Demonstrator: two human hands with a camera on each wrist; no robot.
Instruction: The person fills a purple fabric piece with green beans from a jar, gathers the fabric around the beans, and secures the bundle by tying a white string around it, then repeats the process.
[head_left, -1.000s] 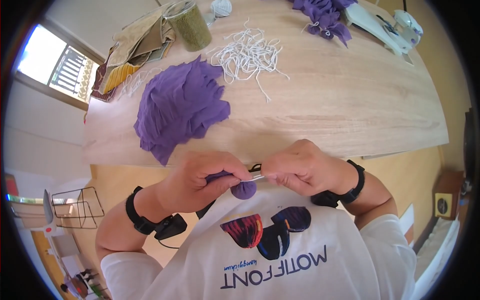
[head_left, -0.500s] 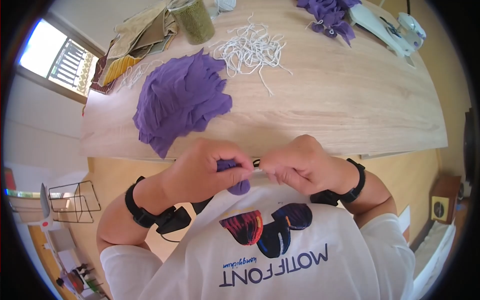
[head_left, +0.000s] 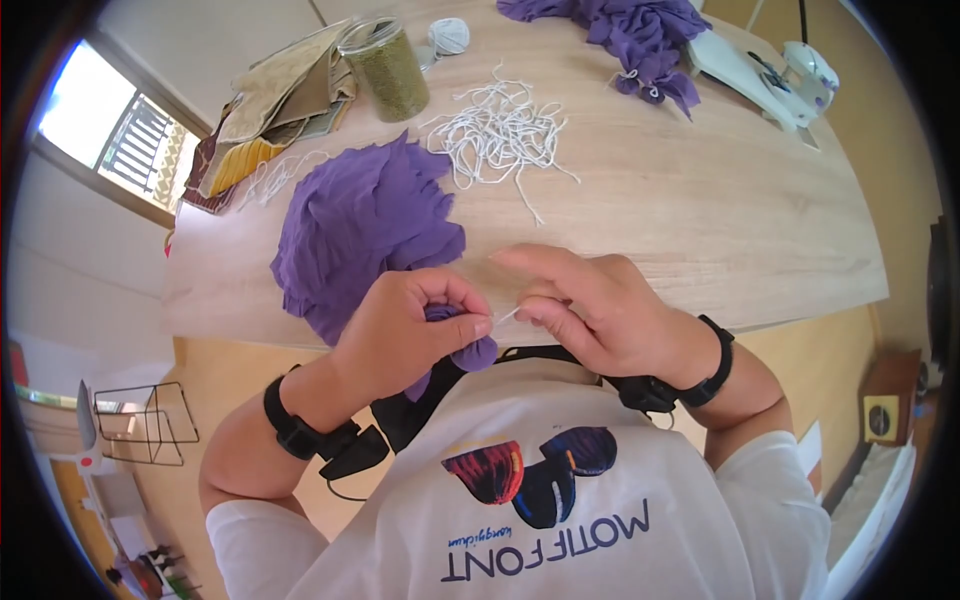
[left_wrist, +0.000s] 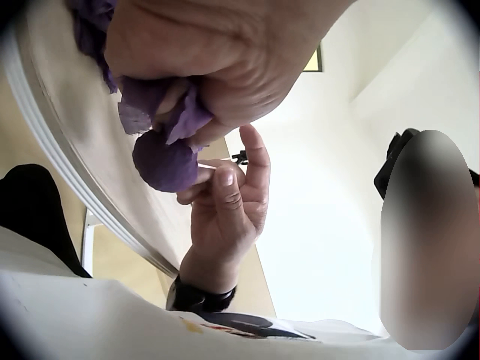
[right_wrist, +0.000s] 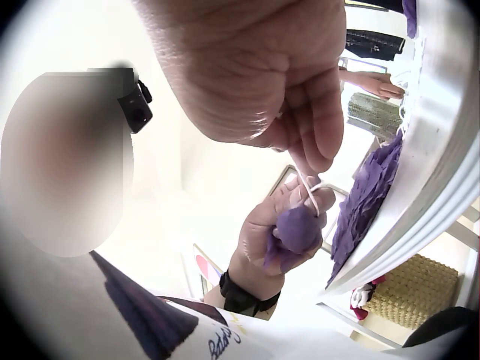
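Head view: a person in a white T-shirt [head_left: 550,530] printed with dark lettering works string around cloth at the near edge of a wood-grain table [head_left: 720,220]. The left hand [head_left: 405,325] grasps a rounded purple cloth bundle [head_left: 476,355], thumb and fingers curled around its gathered fabric, the ball bulging out below the thumb. The right hand [head_left: 610,310] pinches a thin white string [head_left: 507,316] between thumb and a bent finger, while another finger stretches outward above. The string spans the short gap between the two hands, and the right wrist view shows it reaching the bundle beside the left fingertips. The bundle is held in the air, close to the table's near edge and in front of the shirt. On the tabletop, just beyond the left hand, lies a layered pile of purple cloth [head_left: 365,220]. To the right of its far end spreads a loose tangle of white string [head_left: 500,140]. Farther back stand a clear jar [head_left: 388,85] of green material and, beside it, a ball of white yarn [head_left: 448,36], with folded fabric pieces [head_left: 285,100] stacked to the jar's left. At the far right, a second purple heap [head_left: 650,50], white string tied on it, lies beside a white device [head_left: 745,75].
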